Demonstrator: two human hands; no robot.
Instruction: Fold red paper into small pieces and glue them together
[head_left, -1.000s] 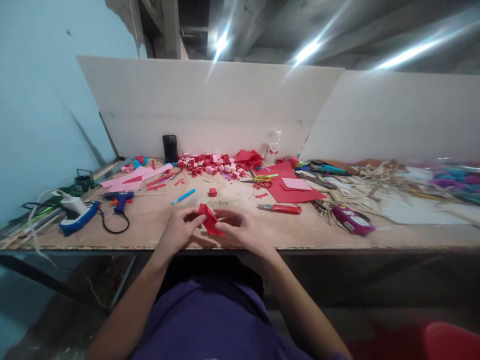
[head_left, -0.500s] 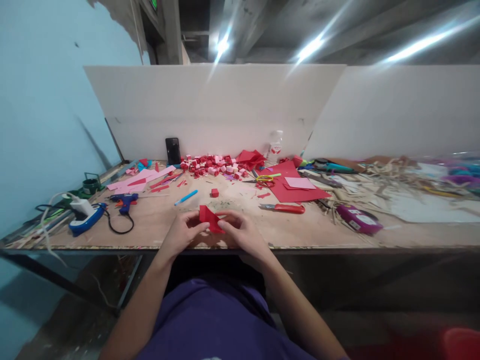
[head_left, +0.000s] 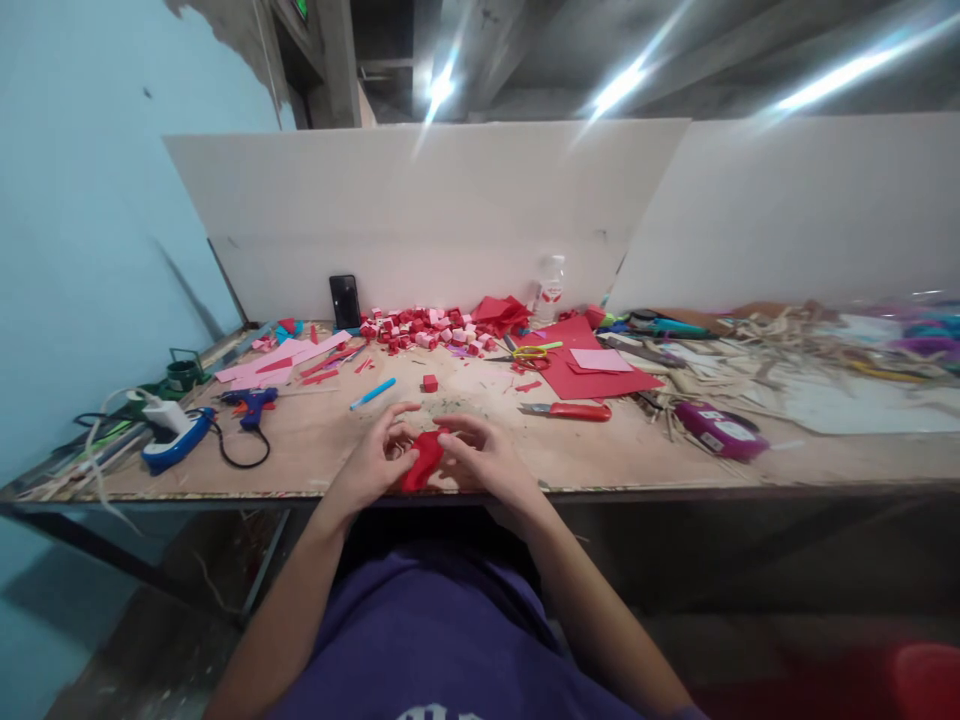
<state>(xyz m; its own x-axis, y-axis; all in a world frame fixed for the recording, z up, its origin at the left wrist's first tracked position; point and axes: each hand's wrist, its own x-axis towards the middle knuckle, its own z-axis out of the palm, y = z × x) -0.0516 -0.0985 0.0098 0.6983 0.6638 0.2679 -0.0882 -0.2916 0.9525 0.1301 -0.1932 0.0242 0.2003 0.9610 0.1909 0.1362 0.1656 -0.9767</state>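
Both of my hands meet at the near edge of the wooden table (head_left: 315,440). Between them is a piece of red paper (head_left: 422,460), bent into a curved shape. My left hand (head_left: 375,455) pinches its left side, with the forefinger lifted above it. My right hand (head_left: 484,455) grips its right side, fingers curled over the top. A small red cube (head_left: 429,383) lies just beyond my hands.
A blue pen (head_left: 372,392), a blue glue gun (head_left: 251,402) with a black cord and a power strip (head_left: 171,435) lie to the left. A red utility knife (head_left: 566,410), red sheets (head_left: 581,372), yellow scissors (head_left: 534,352) and a purple tape (head_left: 712,428) lie right. A pile of small cubes (head_left: 424,328), a phone (head_left: 344,300) and a bottle (head_left: 550,285) stand at the back.
The red paper was a flat angular fold held up between my fingers; now it is curled and lower, close to the table edge. My left forefinger has lifted.
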